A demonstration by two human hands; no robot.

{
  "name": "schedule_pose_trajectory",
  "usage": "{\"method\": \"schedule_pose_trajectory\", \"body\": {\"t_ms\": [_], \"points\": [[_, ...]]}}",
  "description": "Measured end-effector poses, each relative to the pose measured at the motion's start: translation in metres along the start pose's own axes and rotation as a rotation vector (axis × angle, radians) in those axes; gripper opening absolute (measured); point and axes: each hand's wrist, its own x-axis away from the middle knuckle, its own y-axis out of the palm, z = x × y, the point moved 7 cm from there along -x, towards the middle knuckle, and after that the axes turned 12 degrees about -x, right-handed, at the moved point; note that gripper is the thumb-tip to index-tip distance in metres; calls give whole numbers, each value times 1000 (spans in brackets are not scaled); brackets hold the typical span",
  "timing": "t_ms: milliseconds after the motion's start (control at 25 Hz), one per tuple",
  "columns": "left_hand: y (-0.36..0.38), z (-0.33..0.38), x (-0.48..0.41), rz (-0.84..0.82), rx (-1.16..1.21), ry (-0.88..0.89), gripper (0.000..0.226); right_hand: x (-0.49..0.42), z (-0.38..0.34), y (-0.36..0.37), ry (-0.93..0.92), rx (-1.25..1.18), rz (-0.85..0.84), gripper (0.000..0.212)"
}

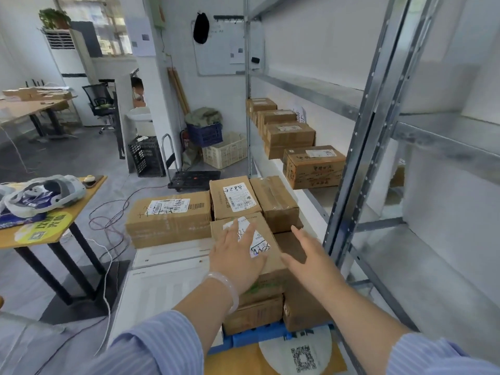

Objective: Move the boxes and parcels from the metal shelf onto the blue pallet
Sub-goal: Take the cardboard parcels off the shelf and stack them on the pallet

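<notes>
Cardboard boxes are stacked on the blue pallet (251, 338) below me. My left hand (235, 253) lies flat, fingers straight, on the labelled top box (266, 239) of the near stack. My right hand (305, 255) hovers open just right of that box, touching nothing that I can see. Behind it sit a wide labelled box (167, 220), a smaller labelled box (232, 197) and a taped box (276, 201). On the metal shelf (351, 155) at the right, several brown boxes stand in a row; the nearest (313, 166) is by the upright.
White flat cartons (167, 269) lie under the stack at the left. A wooden table (40, 226) with bags stands at the left, and cables trail over the floor. A black trolley (192, 178), crates and a seated person are farther back.
</notes>
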Motion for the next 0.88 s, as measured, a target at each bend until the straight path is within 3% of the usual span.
{"method": "schedule_pose_trajectory", "body": {"t_ms": [120,320,560,880], "points": [[-1,59,11,51,-100,322,73,45,23,-35,70,170,141,84],[20,158,48,11,-35,621,74,143,59,-83,247,458,307,103],[36,253,133,-22,-76,866,79,267,87,-152,536,611,400,109],[24,393,287,-34,-12,1068,75,452,108,-251,681,697,508,104]]}}
